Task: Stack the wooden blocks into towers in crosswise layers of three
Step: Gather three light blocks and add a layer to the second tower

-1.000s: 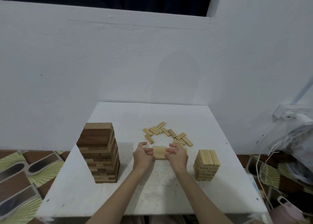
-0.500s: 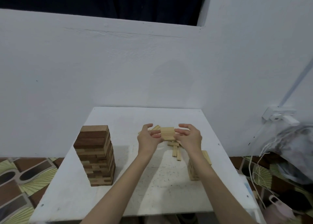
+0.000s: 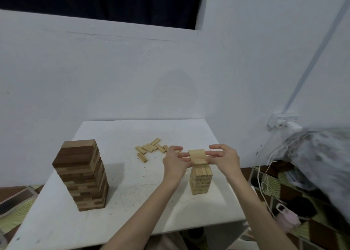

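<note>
A row of three light wooden blocks (image 3: 197,156) hangs just above the small light tower (image 3: 200,179) on the right side of the white table (image 3: 132,202). My left hand (image 3: 175,163) presses the row's left end and my right hand (image 3: 223,159) presses its right end, fingers mostly straight, squeezing the blocks between them. Several loose light blocks (image 3: 151,148) lie scattered behind the hands. A taller dark brown tower (image 3: 81,176) stands at the table's left.
A white wall rises behind the table. Off the right edge are white cables (image 3: 265,176), a wall socket (image 3: 282,121), a grey bundle (image 3: 320,155) and a pink bottle (image 3: 286,218). Patterned floor shows on both sides.
Both hands lifted the row of three blocks from the table's middle and carried it right, to just over the small light tower. The camera view shifted as well.
</note>
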### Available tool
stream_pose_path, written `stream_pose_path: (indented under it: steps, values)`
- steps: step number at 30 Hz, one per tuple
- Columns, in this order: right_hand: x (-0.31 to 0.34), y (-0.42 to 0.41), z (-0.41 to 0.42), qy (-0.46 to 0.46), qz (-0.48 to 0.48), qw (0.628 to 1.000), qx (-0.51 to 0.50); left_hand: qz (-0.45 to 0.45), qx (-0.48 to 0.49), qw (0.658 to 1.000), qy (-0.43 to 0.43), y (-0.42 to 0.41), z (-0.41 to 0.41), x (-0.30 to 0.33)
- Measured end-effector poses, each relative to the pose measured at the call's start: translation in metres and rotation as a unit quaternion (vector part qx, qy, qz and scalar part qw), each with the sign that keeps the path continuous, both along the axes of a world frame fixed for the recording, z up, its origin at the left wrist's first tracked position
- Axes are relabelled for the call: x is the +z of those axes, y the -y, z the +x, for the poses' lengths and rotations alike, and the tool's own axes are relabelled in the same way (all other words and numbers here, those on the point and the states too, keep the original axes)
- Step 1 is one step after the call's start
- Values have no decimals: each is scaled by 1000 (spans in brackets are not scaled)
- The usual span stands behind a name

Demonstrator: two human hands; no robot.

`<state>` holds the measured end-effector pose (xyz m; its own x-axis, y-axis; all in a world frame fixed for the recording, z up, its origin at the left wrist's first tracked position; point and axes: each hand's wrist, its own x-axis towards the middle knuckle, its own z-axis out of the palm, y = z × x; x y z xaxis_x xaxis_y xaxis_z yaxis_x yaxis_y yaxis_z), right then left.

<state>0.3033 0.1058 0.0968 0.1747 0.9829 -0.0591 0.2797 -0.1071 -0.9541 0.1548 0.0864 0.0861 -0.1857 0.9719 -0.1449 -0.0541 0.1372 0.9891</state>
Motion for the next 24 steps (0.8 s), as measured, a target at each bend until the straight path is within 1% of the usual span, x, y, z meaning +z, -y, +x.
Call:
stream_pose_path:
  steps: [4,9,24]
  values:
    - [-6,3,8,10,-17,1000,5,-20,-1,1000,-13,5,8,-4]
    - [-11,6,13,6,-27,1000,5,-29,-6,998,-48,7,11,-9]
    - [-21,7,17,2,-44,999,15,-48,-16,996,-75,6,14,-17]
